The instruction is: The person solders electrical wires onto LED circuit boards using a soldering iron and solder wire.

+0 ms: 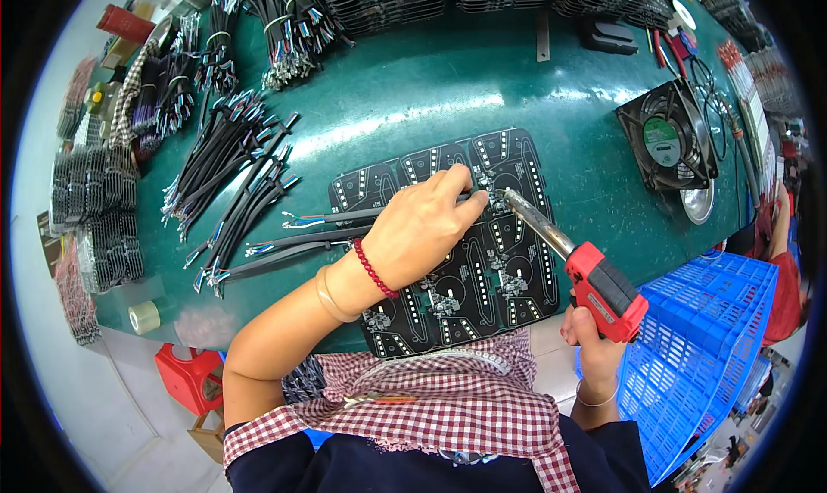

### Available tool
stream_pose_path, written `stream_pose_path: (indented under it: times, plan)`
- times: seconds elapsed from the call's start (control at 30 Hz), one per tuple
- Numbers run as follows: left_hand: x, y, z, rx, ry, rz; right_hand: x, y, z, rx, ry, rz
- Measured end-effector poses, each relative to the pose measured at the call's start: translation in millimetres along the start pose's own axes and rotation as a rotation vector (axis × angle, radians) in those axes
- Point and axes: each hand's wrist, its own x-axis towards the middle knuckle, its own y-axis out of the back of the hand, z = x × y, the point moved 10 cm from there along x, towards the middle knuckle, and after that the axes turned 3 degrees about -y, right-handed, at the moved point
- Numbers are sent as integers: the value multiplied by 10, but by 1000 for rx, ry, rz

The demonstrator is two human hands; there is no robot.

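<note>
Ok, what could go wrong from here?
The soldering gun in the right hand has its tip close to the left hand's fingertips; if hot, a slip could burn them.

Loose cables reach under the left wrist, so the beaded bracelet or the forearm might drag them.

The circuit board panel sits at the table's near edge, close to the apron; a bump could shift it.

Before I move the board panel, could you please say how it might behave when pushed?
The panel looks flat and thin, so it would probably slide as one stiff sheet. The small parts dotting its face may be easily damaged.
</note>
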Motion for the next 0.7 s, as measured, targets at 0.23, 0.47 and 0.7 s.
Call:
stream_pose_path:
  times: [0.23, 0.47, 0.7]
  plan:
    - [10, 29, 52, 40, -32, 21, -65, 95, 229, 2, -91, 21]
    - [43, -9, 90, 103, -49, -43, -5, 3, -3, 48, -33, 84]
    - [48, 8, 94, 125, -98, -38, 5, -30, -38, 42, -36, 29]
